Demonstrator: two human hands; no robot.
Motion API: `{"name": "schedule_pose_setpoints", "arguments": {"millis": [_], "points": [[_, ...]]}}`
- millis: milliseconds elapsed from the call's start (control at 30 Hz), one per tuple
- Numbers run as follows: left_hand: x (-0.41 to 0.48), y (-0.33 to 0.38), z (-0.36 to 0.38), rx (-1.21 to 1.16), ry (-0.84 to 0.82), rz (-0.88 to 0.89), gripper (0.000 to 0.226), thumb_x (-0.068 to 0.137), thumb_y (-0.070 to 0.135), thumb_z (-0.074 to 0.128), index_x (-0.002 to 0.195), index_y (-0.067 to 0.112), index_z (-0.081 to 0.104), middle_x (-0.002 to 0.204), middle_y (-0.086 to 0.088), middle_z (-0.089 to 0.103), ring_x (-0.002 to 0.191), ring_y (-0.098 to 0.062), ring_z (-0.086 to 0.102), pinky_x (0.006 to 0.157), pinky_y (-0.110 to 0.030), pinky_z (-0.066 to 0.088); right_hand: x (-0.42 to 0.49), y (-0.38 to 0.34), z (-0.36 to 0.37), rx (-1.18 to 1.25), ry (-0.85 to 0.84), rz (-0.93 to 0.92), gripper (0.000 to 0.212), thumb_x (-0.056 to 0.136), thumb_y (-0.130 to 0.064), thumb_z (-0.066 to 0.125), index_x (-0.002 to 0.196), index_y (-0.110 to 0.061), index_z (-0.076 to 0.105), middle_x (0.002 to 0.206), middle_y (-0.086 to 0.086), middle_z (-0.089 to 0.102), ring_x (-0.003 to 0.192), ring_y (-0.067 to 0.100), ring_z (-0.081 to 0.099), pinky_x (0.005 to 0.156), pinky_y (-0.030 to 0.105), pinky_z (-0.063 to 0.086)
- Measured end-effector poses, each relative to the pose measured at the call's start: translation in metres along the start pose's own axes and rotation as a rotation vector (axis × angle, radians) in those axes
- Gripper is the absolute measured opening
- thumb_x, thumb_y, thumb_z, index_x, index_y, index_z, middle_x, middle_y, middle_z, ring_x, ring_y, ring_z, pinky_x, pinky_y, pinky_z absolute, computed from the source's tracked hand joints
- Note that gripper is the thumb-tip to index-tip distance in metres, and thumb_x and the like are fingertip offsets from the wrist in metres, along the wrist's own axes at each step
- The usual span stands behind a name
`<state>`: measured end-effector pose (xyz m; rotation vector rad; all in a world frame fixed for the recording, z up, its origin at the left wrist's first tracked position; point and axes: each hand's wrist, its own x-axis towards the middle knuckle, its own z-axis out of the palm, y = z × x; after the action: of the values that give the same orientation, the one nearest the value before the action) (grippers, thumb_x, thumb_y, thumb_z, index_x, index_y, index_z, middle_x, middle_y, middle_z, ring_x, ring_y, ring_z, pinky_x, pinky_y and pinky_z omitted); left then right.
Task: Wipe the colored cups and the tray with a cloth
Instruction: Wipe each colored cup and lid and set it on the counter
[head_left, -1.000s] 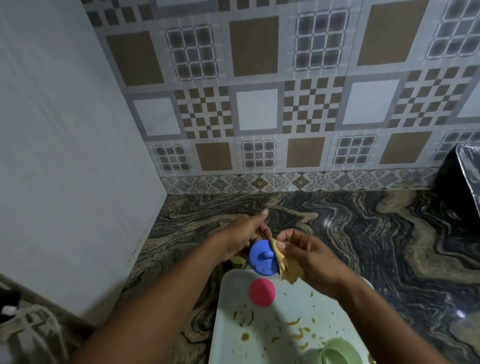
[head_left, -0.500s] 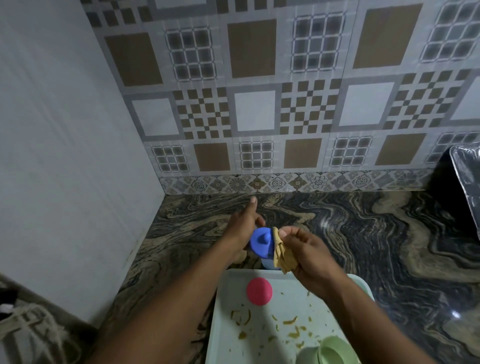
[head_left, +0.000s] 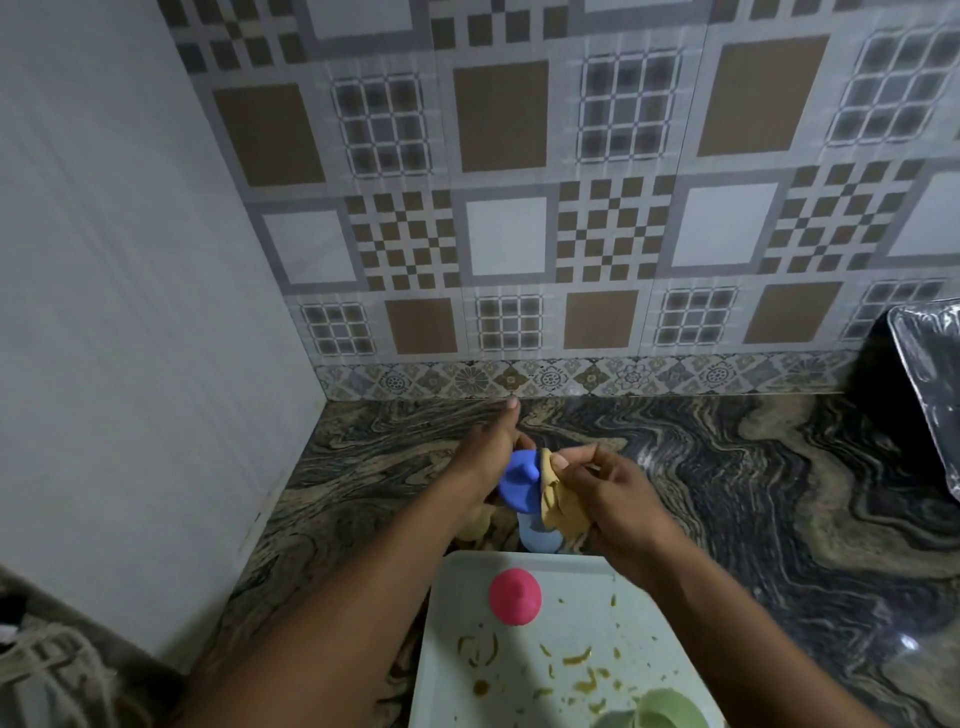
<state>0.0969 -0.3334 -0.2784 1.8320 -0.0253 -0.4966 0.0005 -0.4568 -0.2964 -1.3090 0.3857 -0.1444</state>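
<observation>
My left hand (head_left: 491, 447) holds a blue cup (head_left: 518, 484) above the counter, its index finger pointing straight out toward the wall. My right hand (head_left: 618, 493) grips a tan cloth (head_left: 560, 506) and presses it against the right side of the blue cup. Just below them a light blue cup (head_left: 540, 538) stands on the counter at the tray's far edge. The white tray (head_left: 452, 670) carries a pink cup (head_left: 515, 596) upside down, yellow-brown food smears, and a green cup (head_left: 660, 713) at the bottom edge.
A yellowish object (head_left: 475, 527) lies on the marbled counter (head_left: 753, 493) under my left wrist, mostly hidden. A foil-covered tray (head_left: 930, 384) leans at the right edge. A plain wall stands to the left, and a tiled wall runs along the back.
Both hands, with the blue cup and cloth, have moved away from the tray toward the back wall. The light blue cup has come into view beneath them.
</observation>
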Motion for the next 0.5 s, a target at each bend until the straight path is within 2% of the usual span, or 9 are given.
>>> {"name": "schedule_pose_setpoints", "arguments": {"millis": [33, 100, 167, 200, 267, 333, 400, 433, 500], "points": [[-0.002, 0.005, 0.002, 0.031, 0.077, 0.078, 0.061, 0.101, 0.060, 0.038, 0.066, 0.016, 0.062, 0.068, -0.006, 0.062, 0.067, -0.024, 0.056, 0.067, -0.033, 0.044, -0.001, -0.003, 0.001, 0.002, -0.010, -0.015, 0.013, 0.096, -0.012, 0.062, 0.095, 0.001, 0.064, 0.083, 0.027, 0.069, 0.074, 0.039, 0.064, 0.077, 0.065, 0.053], [-0.012, 0.014, 0.014, -0.026, 0.354, 0.233, 0.051, 0.107, 0.044, 0.036, 0.072, 0.013, 0.057, 0.067, -0.004, 0.054, 0.061, -0.019, 0.049, 0.057, -0.029, 0.034, -0.007, 0.001, 0.017, 0.074, 0.086, -0.068, 0.013, 0.097, -0.014, 0.063, 0.098, -0.001, 0.064, 0.083, 0.025, 0.069, 0.072, 0.037, 0.064, 0.073, 0.063, 0.054], [-0.017, 0.016, 0.027, -0.216, 0.587, 0.280, 0.046, 0.109, 0.036, 0.035, 0.078, 0.010, 0.057, 0.072, -0.004, 0.054, 0.064, -0.021, 0.049, 0.056, -0.030, 0.031, -0.014, 0.015, 0.034, 0.159, 0.259, -0.105, 0.014, 0.097, -0.016, 0.062, 0.103, -0.004, 0.064, 0.091, 0.024, 0.070, 0.077, 0.031, 0.064, 0.072, 0.050, 0.055], [-0.015, 0.013, 0.029, -0.288, 0.627, 0.248, 0.046, 0.108, 0.036, 0.036, 0.075, 0.010, 0.055, 0.070, -0.005, 0.054, 0.064, -0.023, 0.048, 0.056, -0.032, 0.030, -0.016, 0.020, 0.038, 0.181, 0.318, -0.109, 0.013, 0.097, -0.016, 0.062, 0.104, -0.005, 0.063, 0.094, 0.024, 0.071, 0.079, 0.029, 0.064, 0.073, 0.045, 0.054], [-0.009, 0.003, 0.024, -0.282, 0.482, 0.099, 0.052, 0.106, 0.046, 0.040, 0.067, 0.013, 0.052, 0.065, -0.006, 0.052, 0.062, -0.024, 0.047, 0.056, -0.032, 0.031, -0.017, 0.020, 0.034, 0.185, 0.287, -0.091, 0.012, 0.096, -0.015, 0.064, 0.101, -0.004, 0.063, 0.096, 0.029, 0.070, 0.080, 0.031, 0.064, 0.077, 0.048, 0.055], [-0.001, -0.004, 0.010, -0.241, 0.161, -0.057, 0.062, 0.099, 0.064, 0.041, 0.064, 0.016, 0.057, 0.066, -0.006, 0.055, 0.061, -0.023, 0.049, 0.058, -0.031, 0.036, -0.012, 0.007, 0.014, 0.090, 0.123, -0.057, 0.012, 0.095, -0.015, 0.065, 0.098, -0.003, 0.063, 0.090, 0.031, 0.070, 0.076, 0.035, 0.065, 0.077, 0.057, 0.057], [0.001, -0.001, 0.001, -0.126, -0.017, -0.043, 0.065, 0.096, 0.069, 0.039, 0.068, 0.016, 0.062, 0.068, -0.007, 0.059, 0.061, -0.022, 0.052, 0.060, -0.031, 0.040, -0.009, -0.008, -0.002, -0.014, -0.014, -0.016, 0.013, 0.096, -0.012, 0.061, 0.097, 0.000, 0.062, 0.078, 0.023, 0.069, 0.066, 0.033, 0.065, 0.059, 0.045, 0.060], [-0.001, 0.004, 0.002, -0.054, 0.017, 0.027, 0.062, 0.098, 0.065, 0.039, 0.072, 0.015, 0.063, 0.070, -0.007, 0.061, 0.062, -0.021, 0.054, 0.061, -0.031, 0.042, -0.010, -0.011, -0.003, -0.022, -0.038, -0.016, 0.012, 0.097, -0.011, 0.060, 0.097, 0.001, 0.062, 0.077, 0.022, 0.069, 0.064, 0.033, 0.064, 0.056, 0.041, 0.058], [-0.010, 0.011, 0.013, -0.041, 0.272, 0.199, 0.054, 0.105, 0.051, 0.038, 0.085, 0.010, 0.067, 0.071, -0.008, 0.059, 0.062, -0.022, 0.054, 0.059, -0.030, 0.039, -0.014, -0.008, 0.011, 0.031, 0.053, -0.077, 0.009, 0.096, -0.013, 0.062, 0.095, -0.004, 0.064, 0.083, 0.023, 0.070, 0.071, 0.034, 0.065, 0.065, 0.047, 0.057]]}}
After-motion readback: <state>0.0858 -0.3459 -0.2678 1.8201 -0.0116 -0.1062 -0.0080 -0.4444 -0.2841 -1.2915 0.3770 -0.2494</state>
